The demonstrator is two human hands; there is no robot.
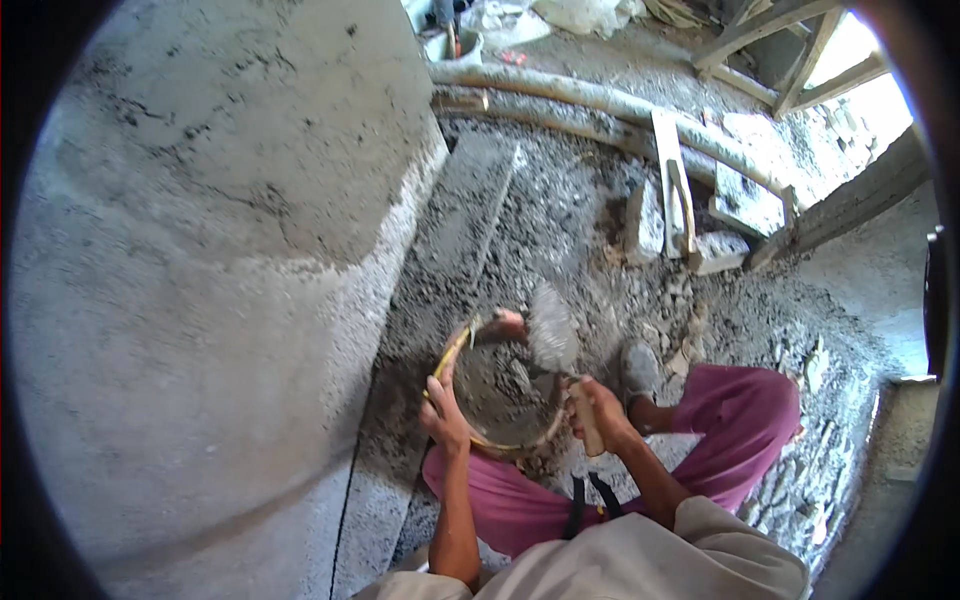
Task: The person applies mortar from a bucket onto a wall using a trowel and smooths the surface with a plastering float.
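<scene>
My left hand [443, 410] grips the left rim of a round, shallow pan [549, 427] with a yellowish edge, which holds lumpy grey mortar [513, 385]. My right hand [603, 408] is closed on the pale handle of a trowel [550, 325], whose mortar-smeared blade points up over the pan's upper right side. The pan is by my bent legs in pink trousers [740, 420], with a dusty shoe [638, 372] to its right.
A grey plastered wall [190, 330] with a cracked, rough patch fills the left. Ahead on the rubble-strewn floor [460, 220] lie long pipes or poles [560, 88], boards [670, 170] and blocks [643, 220]. Timber framing [760, 50] stands upper right; a bucket [448, 45] sits far back.
</scene>
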